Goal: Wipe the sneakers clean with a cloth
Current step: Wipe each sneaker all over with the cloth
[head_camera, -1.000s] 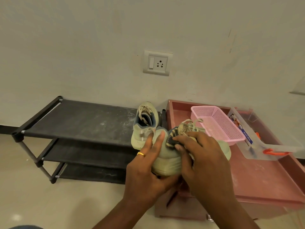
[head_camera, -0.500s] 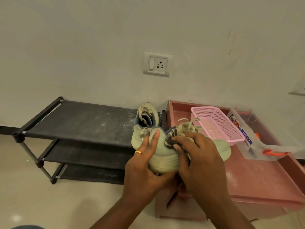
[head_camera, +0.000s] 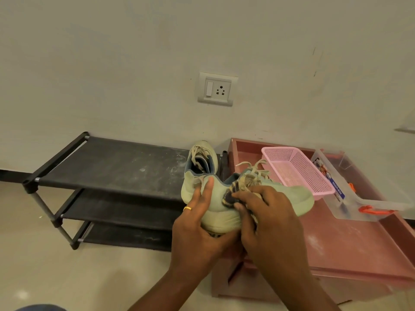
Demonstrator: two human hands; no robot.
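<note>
**Heel being gripped, cloth being pressed on**

Gripped round its heel end by the left hand [head_camera: 197, 232], a pale green sneaker [head_camera: 221, 214] is being held up in the air. Two fingers are being laid up along the heel. A striped cloth [head_camera: 233, 191] is being pinched by the right hand [head_camera: 269, 223] and pressed against the sneaker's side, near the collar. Behind, at the left, a black shoe rack [head_camera: 112, 167] is being used as a stand by the second sneaker [head_camera: 202, 162], at the right end of its top shelf. At the right, a pink basket [head_camera: 296, 169] and a clear plastic box [head_camera: 336, 191] are being carried by a pink cabinet [head_camera: 350, 248].
</note>
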